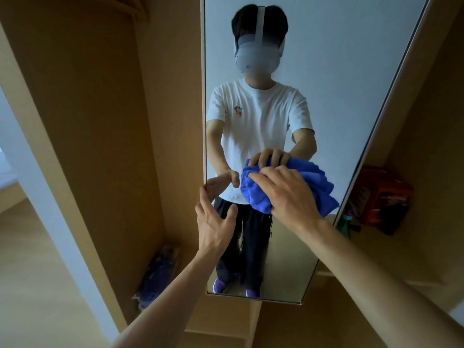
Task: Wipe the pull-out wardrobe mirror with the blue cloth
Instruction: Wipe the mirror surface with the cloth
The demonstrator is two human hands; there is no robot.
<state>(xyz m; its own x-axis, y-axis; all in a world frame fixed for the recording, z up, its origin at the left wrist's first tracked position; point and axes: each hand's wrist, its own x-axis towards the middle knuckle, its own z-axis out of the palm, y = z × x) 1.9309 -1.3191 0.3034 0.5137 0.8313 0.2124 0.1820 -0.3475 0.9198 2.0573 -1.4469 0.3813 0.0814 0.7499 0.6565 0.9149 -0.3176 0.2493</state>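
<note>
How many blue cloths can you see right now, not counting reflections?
1: the blue cloth bunched under the right hand, pressed on the mirror. A blurry bluish bundle lies lower left; cannot tell what.

Both forearms are bare to the near edge, with no watch, ring or glove on the left hand (pixel 215 223) or the right hand (pixel 288 194). The reflection shows a white short-sleeved T-shirt with a small emblem on the chest, dark loose trousers, what look like purple shoes, and a white headset with a top strap.
</note>
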